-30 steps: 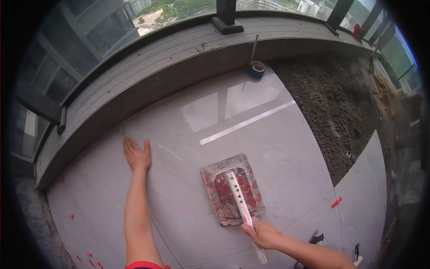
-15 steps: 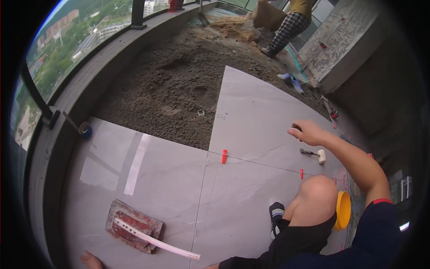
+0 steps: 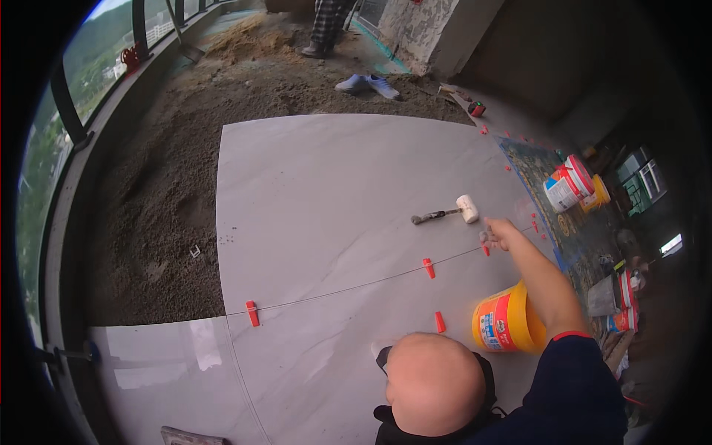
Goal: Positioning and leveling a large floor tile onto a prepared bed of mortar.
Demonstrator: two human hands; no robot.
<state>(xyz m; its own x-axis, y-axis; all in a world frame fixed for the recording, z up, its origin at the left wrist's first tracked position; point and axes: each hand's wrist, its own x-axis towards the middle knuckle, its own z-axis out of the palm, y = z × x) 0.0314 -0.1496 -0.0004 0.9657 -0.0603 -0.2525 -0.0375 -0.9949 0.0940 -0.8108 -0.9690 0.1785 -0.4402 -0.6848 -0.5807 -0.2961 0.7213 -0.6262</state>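
Note:
My right hand (image 3: 500, 234) reaches out over the pale grey floor tiles (image 3: 334, 193), close to the thin joint between two of them. Its fingers are pinched together around something small and whitish that I cannot make out. A red wedge (image 3: 486, 251) stands just beneath the fingertips. Beside the hand lies a mallet (image 3: 466, 209) with a white head and dark handle. Further left along the joint sit another red wedge (image 3: 429, 268) and one near the tile corner (image 3: 253, 313). A loose red wedge (image 3: 440, 322) rests nearer my knee. My left hand is out of view.
A yellow bucket (image 3: 493, 326) stands beside my right forearm. Dark mortar (image 3: 156, 215) borders the tiles at left. Blue-grey shoes (image 3: 368, 85) and another person's checked trousers (image 3: 326, 26) are at the back. Buckets (image 3: 569, 182) stand on the right. A flat tool's edge (image 3: 189, 436) shows below.
My view has swung to the right. My right hand has moved from above the tile past the mallet to the joint by the wedge. My left hand has left the view.

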